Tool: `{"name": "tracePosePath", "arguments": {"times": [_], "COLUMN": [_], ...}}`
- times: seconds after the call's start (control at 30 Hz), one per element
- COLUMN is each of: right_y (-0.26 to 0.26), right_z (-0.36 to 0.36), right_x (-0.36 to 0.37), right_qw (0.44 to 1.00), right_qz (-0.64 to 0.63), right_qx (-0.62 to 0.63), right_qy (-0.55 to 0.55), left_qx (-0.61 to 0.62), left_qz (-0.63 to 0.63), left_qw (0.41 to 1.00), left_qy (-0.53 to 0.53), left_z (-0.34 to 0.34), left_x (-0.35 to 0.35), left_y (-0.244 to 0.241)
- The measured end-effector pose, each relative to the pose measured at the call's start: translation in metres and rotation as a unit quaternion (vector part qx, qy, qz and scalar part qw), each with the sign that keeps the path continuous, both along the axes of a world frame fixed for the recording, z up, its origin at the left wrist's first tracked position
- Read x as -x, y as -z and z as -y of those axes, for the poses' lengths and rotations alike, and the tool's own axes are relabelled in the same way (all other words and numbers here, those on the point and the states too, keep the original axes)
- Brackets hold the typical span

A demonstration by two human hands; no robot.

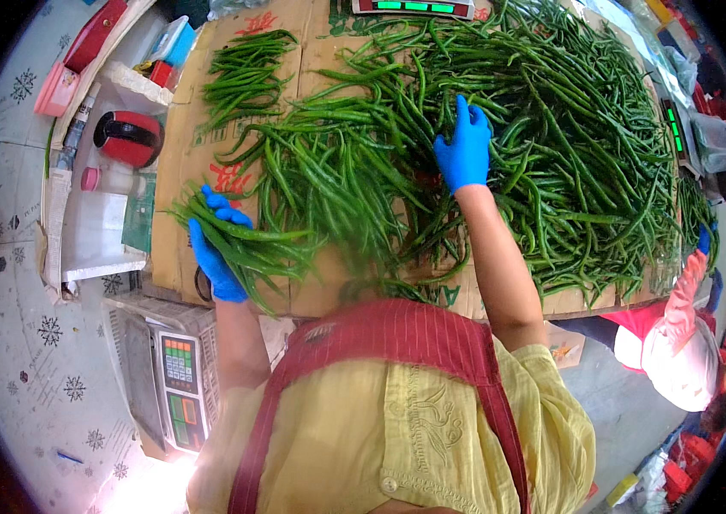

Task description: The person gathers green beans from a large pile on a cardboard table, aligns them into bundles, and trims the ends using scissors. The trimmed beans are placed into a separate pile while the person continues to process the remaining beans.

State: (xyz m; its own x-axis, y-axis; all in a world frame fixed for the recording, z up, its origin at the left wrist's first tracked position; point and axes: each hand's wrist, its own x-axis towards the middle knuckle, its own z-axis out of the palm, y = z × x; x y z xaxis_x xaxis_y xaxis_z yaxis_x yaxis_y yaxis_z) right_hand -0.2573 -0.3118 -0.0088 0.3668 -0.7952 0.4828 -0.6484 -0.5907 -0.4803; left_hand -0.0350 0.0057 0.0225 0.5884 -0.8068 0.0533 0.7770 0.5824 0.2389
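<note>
My left hand [218, 250], in a blue glove, grips a bunch of long green chili peppers [254, 241] above the near left edge of the cardboard-covered table [173, 257]. My right hand [466, 151], also blue-gloved, reaches into the large heap of green chilies [569, 128]. Its index finger points away from me, and the thumb is spread to the left. Whether a chili lies under the palm is hidden. Between my hands spreads a looser pile of chilies [337, 167]. Farther left, a neat bundle of chilies [247, 77] lies lined up on the cardboard.
A digital scale display [414, 8] stands at the far edge, another scale [675, 135] at right. On the left, a white shelf [102, 250] holds a red-black object [128, 138]. A keypad scale [180, 385] sits below. At right, another person's sleeve [687, 283] reaches to the table.
</note>
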Motion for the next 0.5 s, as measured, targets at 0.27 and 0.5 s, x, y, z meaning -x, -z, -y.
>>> {"name": "tracePosePath", "arguments": {"times": [0.27,0.5], "right_y": [0.056,0.064], "right_z": [-0.073,-0.040], "right_x": [-0.012,0.002], "right_qw": [0.952,0.933], "right_qz": [-0.213,-0.194], "right_qx": [-0.141,-0.229], "right_qy": [-0.167,-0.200], "left_qx": [-0.021,-0.018], "left_qz": [0.002,0.033], "left_qw": [1.000,0.999], "left_qy": [0.009,0.020], "left_z": [0.018,0.012], "left_x": [0.017,0.022], "left_y": [-0.005,-0.010]}}
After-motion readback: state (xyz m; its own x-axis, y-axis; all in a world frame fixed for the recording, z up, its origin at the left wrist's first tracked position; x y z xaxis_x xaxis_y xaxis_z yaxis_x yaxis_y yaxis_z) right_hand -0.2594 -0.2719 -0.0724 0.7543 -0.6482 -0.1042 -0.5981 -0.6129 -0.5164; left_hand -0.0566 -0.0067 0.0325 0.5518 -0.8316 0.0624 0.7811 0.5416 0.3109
